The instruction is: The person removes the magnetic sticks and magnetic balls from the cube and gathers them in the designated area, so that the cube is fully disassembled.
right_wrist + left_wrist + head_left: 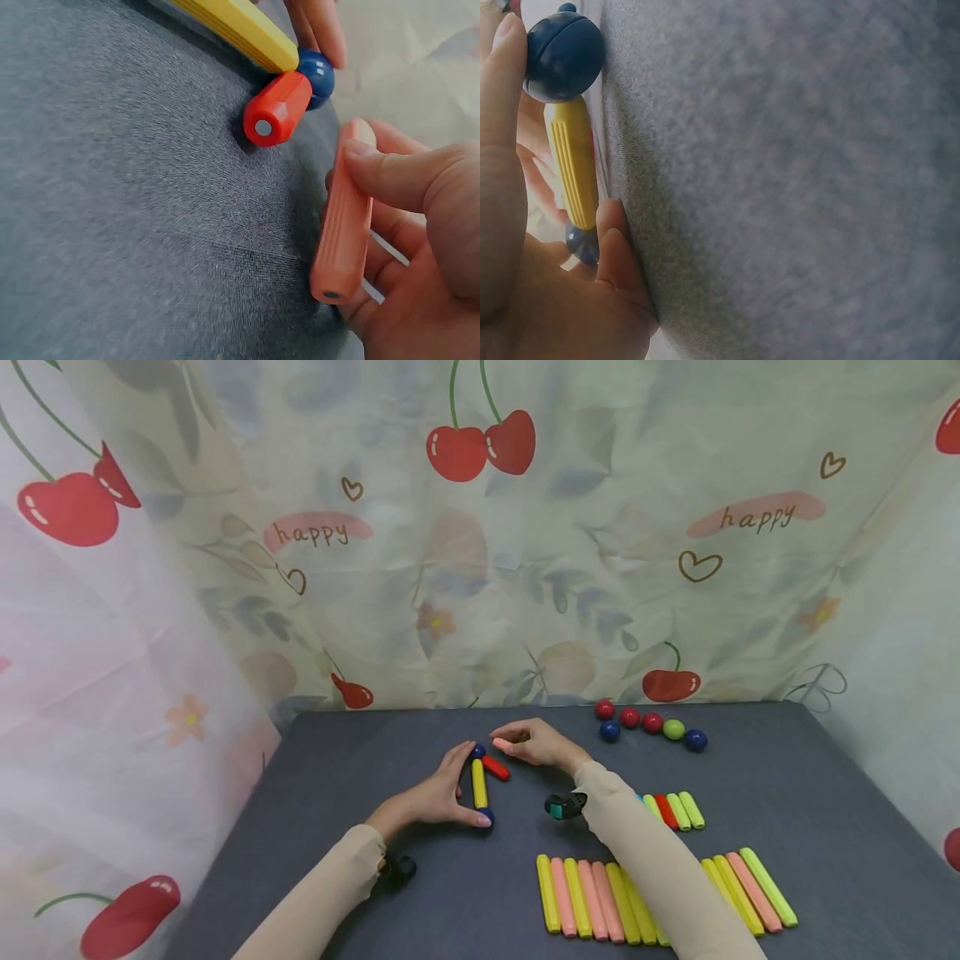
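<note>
A yellow magnetic rod [480, 783] lies on the dark table with one blue ball at its far end [478, 751] and a second blue ball [566, 56] at its near end. My left hand [433, 795] holds this piece, thumb at the near ball and fingertips at the far one. From the far ball a short red rod [277, 109] slants off to the right, its free end showing a grey metal disc. Just right of that ball, my right hand [546, 745] pinches a pink rod [345, 232] between thumb and fingers, apart from the joined pieces.
Several loose red, blue and green balls [652, 722] sit at the table's back right. A row of long yellow, pink and green rods [585, 897] lies at the front right, partly under the right sleeve. Shorter rods [678, 811] lie behind it. A patterned cloth [480, 568] hangs behind the table.
</note>
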`<act>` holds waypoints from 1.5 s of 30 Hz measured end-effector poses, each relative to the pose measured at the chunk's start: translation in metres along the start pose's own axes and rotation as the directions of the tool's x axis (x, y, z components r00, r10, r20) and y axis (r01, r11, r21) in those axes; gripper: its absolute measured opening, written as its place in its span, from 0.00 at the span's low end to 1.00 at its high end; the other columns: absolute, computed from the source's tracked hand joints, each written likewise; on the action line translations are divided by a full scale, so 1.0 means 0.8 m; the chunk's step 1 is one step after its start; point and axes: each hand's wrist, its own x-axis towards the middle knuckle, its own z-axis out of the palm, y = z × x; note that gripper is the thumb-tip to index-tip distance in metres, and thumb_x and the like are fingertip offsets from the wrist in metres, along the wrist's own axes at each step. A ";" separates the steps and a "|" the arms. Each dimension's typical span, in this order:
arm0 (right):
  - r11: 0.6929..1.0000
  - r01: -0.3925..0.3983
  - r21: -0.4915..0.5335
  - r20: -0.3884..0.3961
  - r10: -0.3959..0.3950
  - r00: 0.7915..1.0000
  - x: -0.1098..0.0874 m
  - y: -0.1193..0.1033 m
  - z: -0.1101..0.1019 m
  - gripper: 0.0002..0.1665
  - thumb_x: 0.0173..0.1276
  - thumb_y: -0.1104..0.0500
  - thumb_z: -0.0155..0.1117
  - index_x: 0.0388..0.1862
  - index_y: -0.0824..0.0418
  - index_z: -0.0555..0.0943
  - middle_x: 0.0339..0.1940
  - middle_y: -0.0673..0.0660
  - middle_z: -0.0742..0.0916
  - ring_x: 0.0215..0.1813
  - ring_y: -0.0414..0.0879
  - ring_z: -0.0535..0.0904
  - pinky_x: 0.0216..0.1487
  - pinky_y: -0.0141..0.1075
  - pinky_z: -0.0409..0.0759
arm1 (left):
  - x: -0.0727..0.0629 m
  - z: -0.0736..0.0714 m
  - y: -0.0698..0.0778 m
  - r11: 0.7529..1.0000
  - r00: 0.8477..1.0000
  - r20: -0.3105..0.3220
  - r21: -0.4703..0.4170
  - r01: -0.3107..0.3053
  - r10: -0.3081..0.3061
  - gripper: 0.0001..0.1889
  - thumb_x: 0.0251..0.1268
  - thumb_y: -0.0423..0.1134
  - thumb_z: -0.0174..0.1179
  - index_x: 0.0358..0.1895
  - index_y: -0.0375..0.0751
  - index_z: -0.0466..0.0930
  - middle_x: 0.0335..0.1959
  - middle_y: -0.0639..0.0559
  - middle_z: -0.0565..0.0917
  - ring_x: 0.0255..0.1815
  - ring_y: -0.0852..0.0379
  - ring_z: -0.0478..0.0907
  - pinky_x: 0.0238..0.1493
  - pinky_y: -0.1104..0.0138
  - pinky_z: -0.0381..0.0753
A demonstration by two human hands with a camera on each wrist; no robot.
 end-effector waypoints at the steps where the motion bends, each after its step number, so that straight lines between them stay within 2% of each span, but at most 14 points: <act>1: 1.000 -0.009 -0.003 -0.011 0.008 1.000 -0.002 -0.001 -0.001 0.20 0.72 0.58 0.63 0.62 0.48 0.82 0.57 0.55 0.86 0.53 0.47 0.80 0.60 0.44 0.78 | 0.000 0.000 0.000 1.000 1.000 0.000 -0.001 0.001 -0.001 0.67 0.48 0.63 0.73 0.81 0.50 0.31 0.82 0.45 0.36 0.45 0.57 0.73 0.49 0.65 0.77; 6: 1.000 -0.017 -0.004 -0.029 0.016 0.999 -0.019 -0.008 -0.005 0.21 0.71 0.57 0.64 0.62 0.52 0.81 0.51 0.58 0.86 0.45 0.47 0.80 0.46 0.37 0.79 | 0.001 0.000 0.001 1.000 1.000 -0.001 0.003 0.000 0.000 0.68 0.47 0.64 0.73 0.81 0.49 0.31 0.82 0.45 0.36 0.44 0.57 0.73 0.48 0.65 0.76; 10: 0.995 -0.057 0.080 -0.035 0.060 0.998 -0.035 -0.016 0.000 0.21 0.69 0.57 0.67 0.61 0.55 0.80 0.47 0.58 0.87 0.38 0.45 0.81 0.38 0.35 0.82 | 0.001 0.000 0.002 1.000 1.000 -0.004 0.005 -0.003 0.003 0.67 0.48 0.62 0.74 0.81 0.49 0.31 0.82 0.45 0.36 0.44 0.57 0.73 0.48 0.66 0.76; 13: 0.981 -0.093 0.170 -0.034 0.100 0.994 -0.048 -0.020 0.006 0.23 0.67 0.58 0.69 0.60 0.58 0.80 0.43 0.58 0.88 0.35 0.43 0.82 0.38 0.37 0.85 | 0.000 0.000 0.002 1.000 1.000 -0.005 0.003 -0.006 0.006 0.66 0.49 0.60 0.74 0.81 0.49 0.31 0.82 0.45 0.36 0.43 0.57 0.73 0.48 0.66 0.76; 17: 0.960 -0.107 0.257 -0.019 0.115 0.993 -0.068 -0.026 0.018 0.24 0.66 0.59 0.70 0.60 0.63 0.79 0.39 0.58 0.89 0.33 0.42 0.84 0.41 0.42 0.87 | 0.000 0.001 0.001 1.000 1.000 -0.007 0.001 -0.008 0.008 0.66 0.49 0.60 0.74 0.81 0.49 0.32 0.82 0.46 0.36 0.44 0.56 0.73 0.49 0.66 0.76; 25: 0.910 -0.158 0.383 0.069 0.143 0.987 -0.115 -0.040 0.043 0.21 0.67 0.61 0.68 0.57 0.66 0.75 0.33 0.54 0.86 0.33 0.43 0.85 0.46 0.44 0.87 | 0.001 0.001 -0.003 0.999 1.000 0.004 -0.018 -0.031 0.031 0.67 0.49 0.61 0.74 0.81 0.47 0.31 0.82 0.44 0.36 0.46 0.57 0.74 0.51 0.66 0.77; 30: 0.897 -0.206 0.392 0.147 0.160 0.976 -0.137 -0.040 0.054 0.22 0.68 0.62 0.67 0.58 0.67 0.74 0.30 0.51 0.85 0.35 0.42 0.85 0.48 0.42 0.86 | 0.001 0.001 -0.002 1.000 1.000 0.000 -0.013 -0.026 0.026 0.67 0.49 0.61 0.74 0.81 0.49 0.31 0.82 0.45 0.36 0.46 0.56 0.74 0.50 0.66 0.77; 33: 0.902 -0.219 0.371 0.180 0.161 0.970 -0.146 -0.037 0.057 0.22 0.67 0.62 0.67 0.57 0.67 0.74 0.31 0.51 0.85 0.35 0.42 0.84 0.46 0.39 0.86 | 0.000 0.001 -0.002 1.000 1.000 -0.001 -0.014 -0.024 0.024 0.67 0.49 0.61 0.74 0.81 0.49 0.31 0.82 0.45 0.36 0.47 0.56 0.74 0.52 0.66 0.78; 39: 0.931 -0.194 0.310 0.187 0.140 0.972 -0.156 -0.032 0.059 0.20 0.66 0.62 0.69 0.54 0.65 0.78 0.34 0.52 0.87 0.34 0.41 0.81 0.39 0.34 0.81 | -0.001 0.001 -0.001 1.000 1.000 -0.002 -0.014 -0.020 0.020 0.67 0.48 0.62 0.74 0.81 0.49 0.31 0.82 0.45 0.36 0.47 0.56 0.74 0.52 0.65 0.77; 45: 0.951 -0.155 0.266 0.181 0.109 0.977 -0.166 -0.031 0.060 0.18 0.64 0.62 0.71 0.52 0.65 0.81 0.38 0.55 0.86 0.36 0.41 0.80 0.41 0.32 0.80 | -0.001 0.001 0.001 1.000 1.000 -0.005 -0.011 -0.014 0.014 0.67 0.48 0.62 0.74 0.81 0.49 0.32 0.82 0.45 0.36 0.47 0.56 0.74 0.52 0.65 0.77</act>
